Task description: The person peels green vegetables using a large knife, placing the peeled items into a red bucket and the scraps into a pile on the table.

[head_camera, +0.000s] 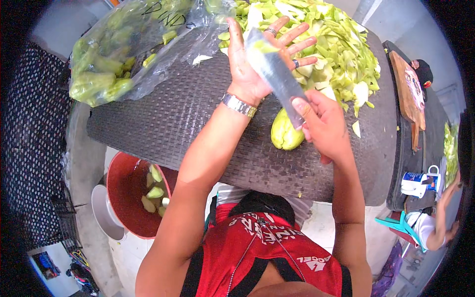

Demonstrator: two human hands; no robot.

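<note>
My left hand (240,68) is held up over the table, palm facing up and fingers spread, with nothing gripped. In my right hand (328,124) is a broad-bladed knife (278,74). Its blade slants across my left palm and hides part of it; whether they touch I cannot tell. A small green piece clings to the blade near its tip. Under my right hand a whole pale-green chayote (284,133) lies on the dark woven-patterned tabletop (156,126). Just beyond both hands spreads a large heap of cut chayote pieces and peel (341,67).
A clear plastic bag (100,85) of chayotes, marked with writing, lies at the back left. Below the left table edge, a red bucket (122,196) holds liquid and pale pieces. At right are a wooden cutting board (400,81), mugs (413,185) and another person's arm (447,195).
</note>
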